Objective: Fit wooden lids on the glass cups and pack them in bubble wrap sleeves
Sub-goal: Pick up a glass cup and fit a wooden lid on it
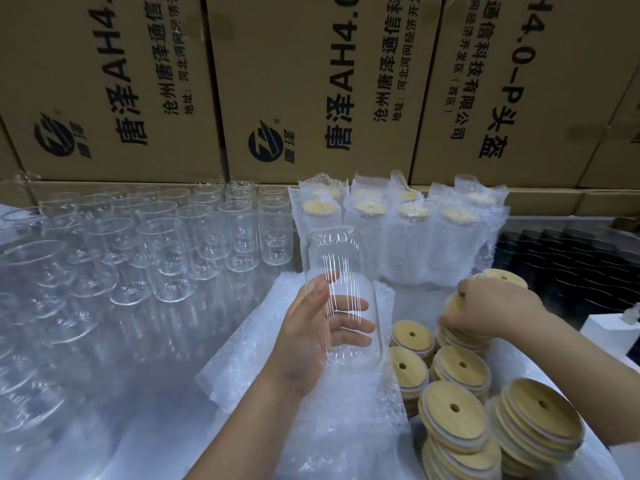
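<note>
My left hand (311, 337) grips a clear glass cup (341, 261) upright, open end up, above a pile of bubble wrap sleeves (311, 403). To the right, my right hand (491, 306) reaches down onto a stack of round wooden lids (457, 336), fingers curled round the top lid's edge. More wooden lid stacks (453, 415) with centre holes stand in front of it. Several lidded cups in bubble wrap sleeves (398, 233) stand in a row behind.
Several rows of bare glass cups (166, 244) fill the table's left side. Cardboard boxes (311, 81) form a wall at the back. A dark tray of black items (571, 258) lies at the right, with a white block (609, 332) near it.
</note>
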